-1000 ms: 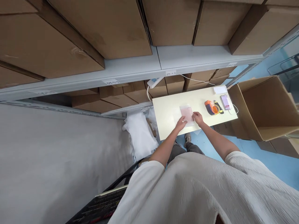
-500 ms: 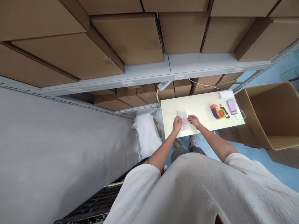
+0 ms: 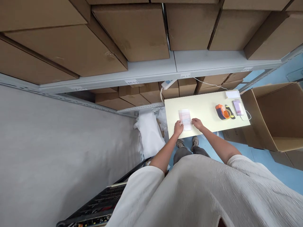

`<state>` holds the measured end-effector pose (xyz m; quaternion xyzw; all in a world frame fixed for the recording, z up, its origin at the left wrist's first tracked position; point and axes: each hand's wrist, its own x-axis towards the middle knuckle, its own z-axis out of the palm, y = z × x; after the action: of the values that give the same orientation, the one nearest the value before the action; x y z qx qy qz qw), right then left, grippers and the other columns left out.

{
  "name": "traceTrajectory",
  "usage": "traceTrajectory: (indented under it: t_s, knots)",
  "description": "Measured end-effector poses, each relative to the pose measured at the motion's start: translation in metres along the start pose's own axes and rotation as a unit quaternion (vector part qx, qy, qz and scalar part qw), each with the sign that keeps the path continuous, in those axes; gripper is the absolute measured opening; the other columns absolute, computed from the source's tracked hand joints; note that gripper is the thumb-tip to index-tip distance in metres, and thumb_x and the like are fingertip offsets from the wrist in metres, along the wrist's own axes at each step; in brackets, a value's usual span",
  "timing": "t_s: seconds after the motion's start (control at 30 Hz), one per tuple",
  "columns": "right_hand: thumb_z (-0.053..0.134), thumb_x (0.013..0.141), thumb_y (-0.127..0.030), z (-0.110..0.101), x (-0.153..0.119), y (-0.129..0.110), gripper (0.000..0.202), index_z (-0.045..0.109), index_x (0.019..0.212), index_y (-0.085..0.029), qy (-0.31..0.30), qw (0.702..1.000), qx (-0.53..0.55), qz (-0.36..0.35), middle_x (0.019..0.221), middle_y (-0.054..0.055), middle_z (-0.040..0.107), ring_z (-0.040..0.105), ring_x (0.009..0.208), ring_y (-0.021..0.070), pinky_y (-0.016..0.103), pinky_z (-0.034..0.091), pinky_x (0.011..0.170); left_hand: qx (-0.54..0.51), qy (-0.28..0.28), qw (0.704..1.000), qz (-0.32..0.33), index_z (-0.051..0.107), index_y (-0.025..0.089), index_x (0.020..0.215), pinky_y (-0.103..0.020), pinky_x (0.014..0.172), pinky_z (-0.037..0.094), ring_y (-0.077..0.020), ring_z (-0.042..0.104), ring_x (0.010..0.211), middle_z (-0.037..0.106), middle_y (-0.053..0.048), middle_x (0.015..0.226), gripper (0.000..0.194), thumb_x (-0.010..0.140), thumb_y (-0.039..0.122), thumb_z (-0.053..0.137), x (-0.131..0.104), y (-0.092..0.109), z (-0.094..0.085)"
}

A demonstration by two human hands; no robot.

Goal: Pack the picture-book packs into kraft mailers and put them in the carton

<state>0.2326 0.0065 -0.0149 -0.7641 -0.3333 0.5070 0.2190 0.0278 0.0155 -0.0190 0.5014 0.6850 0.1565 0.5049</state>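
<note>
Pale packet (image 3: pixel 186 119) lies between left hand (image 3: pixel 178 128) and right hand (image 3: pixel 197 123).

Pale pinkish-white thin rectangular packet (image 3: pixel 186 118) | showed faint pink and bluish bands, material unclear | lay flat, long sides running front to back | left half of cream rectangular tabletop (image 3: pixel 203 108), near wearer's edge

A face printed in pinkish and bluish tones is now being shown by the packet (image 3: pixel 186 118), in place of the plain whitish one of half a second ago. Since a second ago, it is being shifted toward the left end of the table (image 3: pixel 201 105), and both the left hand (image 3: pixel 178 128) and the right hand (image 3: pixel 197 124) are being moved that way with it.
</note>
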Motion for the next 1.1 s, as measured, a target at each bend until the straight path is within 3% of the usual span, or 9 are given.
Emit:
traceTrajectory:
  t_s: [0.2,0.5,0.73,0.9,1.1]
  knots:
    - [0.067,0.079,-0.021,0.015,0.003,-0.003,0.035,0.079,0.112,-0.023,0.048,0.996,-0.07,0.002,0.116,0.006,0.083,0.075,0.113,0.0249,0.036,0.059,0.104,-0.018,-0.025,1.0,0.002,0.066,0.02,0.135,-0.04,0.116,0.054,-0.0286,0.071,0.135,0.07,-0.016,0.15,0.043,0.093,0.012,0.068,0.001,-0.007,0.003]
    - [0.068,0.07,-0.013,0.033,0.005,-0.015,0.035,0.068,0.102,-0.026,0.105,0.989,-0.097,0.03,0.099,0.003,0.079,0.075,0.102,0.0246,0.034,0.059,0.097,-0.041,-0.04,0.998,0.024,0.068,0.021,0.136,-0.041,0.116,0.056,-0.0294,0.071,0.134,0.07,-0.014,0.148,0.047,0.09,0.012,0.07,0.0,-0.016,-0.004]
    - [0.068,0.07,-0.016,0.063,0.021,-0.043,0.035,0.059,0.101,-0.029,0.111,0.992,-0.062,0.023,0.096,0.001,0.076,0.073,0.094,0.0239,0.033,0.058,0.087,0.014,-0.018,0.994,0.105,0.069,0.022,0.138,-0.045,0.13,0.046,-0.0287,0.06,0.147,0.067,-0.014,0.148,0.049,0.092,0.009,0.064,0.005,-0.02,-0.034]
    - [0.066,0.073,-0.018,0.095,0.048,-0.076,0.036,0.056,0.105,-0.029,0.087,0.994,-0.062,-0.009,0.094,-0.001,0.074,0.072,0.094,0.0222,0.032,0.056,0.086,0.086,-0.019,0.983,0.164,0.066,0.021,0.147,-0.049,0.136,0.039,-0.0316,0.05,0.159,0.06,-0.015,0.163,0.057,0.092,0.009,0.064,0.021,-0.021,-0.061]
    - [0.067,0.074,-0.018,0.119,0.075,-0.105,0.032,0.057,0.103,-0.028,0.082,0.995,-0.044,-0.038,0.091,-0.001,0.073,0.069,0.09,0.0219,0.033,0.056,0.088,0.132,-0.03,0.976,0.171,0.061,0.018,0.155,-0.053,0.137,0.036,-0.0342,0.046,0.163,0.052,-0.018,0.172,0.056,0.099,0.016,0.062,0.047,-0.022,-0.082]
